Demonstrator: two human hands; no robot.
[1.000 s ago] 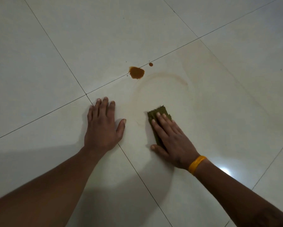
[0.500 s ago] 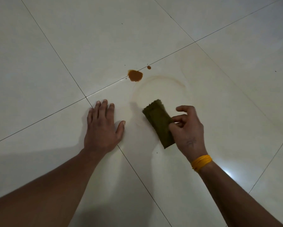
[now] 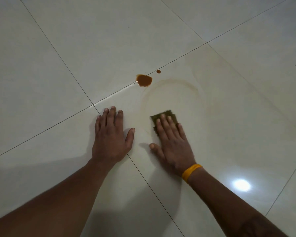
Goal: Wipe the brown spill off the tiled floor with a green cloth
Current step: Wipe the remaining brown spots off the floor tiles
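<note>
With the left hand spread flat for balance, the right hand presses the green cloth down, brown spill unwiped.

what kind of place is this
Probably an indoor room of a home, though which room is unclear. Only a glossy pale tiled floor with thin grout lines shows, mirroring a ceiling light, with a brown spill on it.

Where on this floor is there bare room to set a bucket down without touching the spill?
Bare tile lies left of the left hand and right of the right hand. Crowded: between the hands, toward the brown spill.
</note>
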